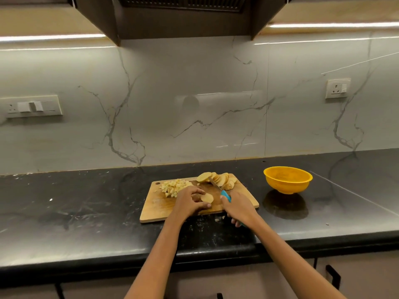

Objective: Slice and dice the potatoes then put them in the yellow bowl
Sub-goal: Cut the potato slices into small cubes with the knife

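On the board (151, 210), between the two hands, lies one potato slice (207, 198). The left hand (190, 201) curls round it, fingers arched over its far edge and thumb along the near edge, pinning it flat. The right hand (239, 209) grips the knife (220, 189) by its blue handle; the blade points away from that hand toward the slices (222, 179), which lean in a fanned row at the far edge, beyond the right hand. A pile of dice (174, 187) sits just beyond the left hand. The bowl (288, 180) stands on the tabletop (86, 212) well to the right of the right hand, off the board, and looks empty.

By the look of it the slicing is largely done and the dicing is midway, with nothing yet moved to the bowl. A raw slice should be stiff and light, but its cut faces are likely wet and slippery, so it may skate under the blade. It is best held by the rim, with fingertips tucked back from the cutting line. The dice are small and loose, and would probably travel better scooped together than picked up singly.
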### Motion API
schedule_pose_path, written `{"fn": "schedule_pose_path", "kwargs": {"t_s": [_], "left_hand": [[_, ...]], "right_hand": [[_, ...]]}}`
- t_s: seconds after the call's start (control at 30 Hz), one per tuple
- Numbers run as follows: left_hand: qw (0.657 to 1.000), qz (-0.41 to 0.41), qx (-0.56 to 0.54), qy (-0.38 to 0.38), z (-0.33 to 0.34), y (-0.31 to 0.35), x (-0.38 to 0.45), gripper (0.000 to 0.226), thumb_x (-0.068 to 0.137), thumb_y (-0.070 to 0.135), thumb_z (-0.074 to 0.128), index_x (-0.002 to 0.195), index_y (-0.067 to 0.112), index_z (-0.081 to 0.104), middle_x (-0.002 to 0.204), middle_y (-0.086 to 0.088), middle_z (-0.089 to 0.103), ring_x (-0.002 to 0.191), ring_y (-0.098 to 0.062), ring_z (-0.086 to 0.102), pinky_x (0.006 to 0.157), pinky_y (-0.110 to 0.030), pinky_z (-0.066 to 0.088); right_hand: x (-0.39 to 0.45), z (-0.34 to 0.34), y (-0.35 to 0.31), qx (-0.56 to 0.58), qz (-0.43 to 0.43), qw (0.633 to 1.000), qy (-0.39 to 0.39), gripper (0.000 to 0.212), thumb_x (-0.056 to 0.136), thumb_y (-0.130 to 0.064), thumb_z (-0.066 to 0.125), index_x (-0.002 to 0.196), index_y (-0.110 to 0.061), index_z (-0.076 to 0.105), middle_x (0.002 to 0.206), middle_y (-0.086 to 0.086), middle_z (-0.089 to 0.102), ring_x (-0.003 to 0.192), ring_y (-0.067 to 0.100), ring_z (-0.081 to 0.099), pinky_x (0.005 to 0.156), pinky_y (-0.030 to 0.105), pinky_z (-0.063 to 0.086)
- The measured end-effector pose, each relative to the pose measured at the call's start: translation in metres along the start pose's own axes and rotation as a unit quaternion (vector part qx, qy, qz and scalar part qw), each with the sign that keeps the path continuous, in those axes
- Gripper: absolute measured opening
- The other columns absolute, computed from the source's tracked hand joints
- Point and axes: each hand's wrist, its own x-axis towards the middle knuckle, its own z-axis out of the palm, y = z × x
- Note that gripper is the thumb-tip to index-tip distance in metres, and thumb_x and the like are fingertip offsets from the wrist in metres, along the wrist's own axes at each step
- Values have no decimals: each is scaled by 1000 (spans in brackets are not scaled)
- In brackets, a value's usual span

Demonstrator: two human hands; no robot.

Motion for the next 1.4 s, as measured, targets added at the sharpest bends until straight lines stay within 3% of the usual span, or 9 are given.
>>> {"fn": "schedule_pose_path", "kwargs": {"t_s": [0.1, 0.23, 0.4, 0.6, 0.83, 1.03, 1.23, 1.33, 1.4], "left_hand": [[1000, -16, 6, 20, 1, -2, -7, 46, 73, 27, 77, 112, 7, 63, 111, -6, 64, 93, -6, 57, 70, -3, 43], [998, -2, 60, 24, 6, 1, -10, 53, 77, 40, 72, 120, 11, 61, 117, -3, 64, 104, -11, 58, 88, -19, 43], [998, 25, 61, -18, 7, 5, -11, 46, 86, 25, 64, 130, 13, 54, 132, -4, 56, 120, -13, 50, 99, -22, 36], [998, 27, 54, 9, 11, 4, -9, 41, 84, 25, 66, 122, 12, 60, 121, -4, 63, 108, -11, 56, 89, -16, 38], [999, 12, 37, 28, 17, 2, -5, 39, 81, 32, 70, 115, 13, 66, 111, -3, 67, 98, -12, 58, 88, -26, 46], [999, -1, 35, 27, 18, 2, -3, 39, 80, 31, 71, 115, 15, 66, 114, -2, 66, 104, -13, 58, 94, -32, 46], [1000, 4, 23, 15, 16, 2, -2, 38, 80, 28, 71, 114, 13, 67, 113, -3, 68, 103, -12, 60, 91, -26, 45], [1000, 12, 19, 13, 14, 3, -2, 37, 80, 26, 71, 114, 11, 67, 112, -5, 68, 101, -12, 61, 85, -19, 43], [1000, 8, 14, 17, 15, 5, -4, 38, 80, 25, 71, 114, 10, 66, 112, -5, 68, 101, -12, 61, 86, -18, 42]], "right_hand": [[-10, -1, -1, 6, 12, 999, -34, 40, 101, -38, 34, 94, -5, 55, 72, 10, 61, 53, 18, 57, 46, 23, 47], [-20, -4, 0, -10, 23, 999, -47, 41, 102, -38, 31, 91, -5, 55, 72, 10, 60, 54, 17, 57, 46, 22, 46], [-24, -4, -3, -20, 27, 998, -51, 41, 102, -36, 29, 93, -4, 53, 70, 10, 59, 49, 16, 55, 41, 21, 43], [-30, 1, -5, -73, 42, 996, -25, 36, 102, -37, 29, 89, -10, 49, 65, 5, 58, 49, 14, 56, 45, 24, 47], [-31, 2, -7, -90, 56, 994, -27, 39, 102, -38, 29, 89, -8, 50, 63, 6, 59, 47, 14, 56, 43, 22, 44], [-36, 2, -11, -100, 63, 993, -20, 39, 102, -37, 30, 80, -11, 47, 64, 5, 56, 50, 14, 56, 50, 24, 48], [-26, -4, -28, -102, 110, 982, -114, 39, 103, -30, 32, 82, -2, 48, 67, 12, 57, 49, 16, 52, 45, 24, 43], [-18, -10, -38, -48, 132, 979, -149, 36, 103, -24, 29, 77, -5, 46, 72, 11, 50, 53, 16, 47, 47, 23, 39], [-19, -7, -39, -75, 124, 978, -150, 36, 103, -24, 31, 77, -4, 45, 73, 13, 53, 58, 20, 53, 51, 25, 43]]}}
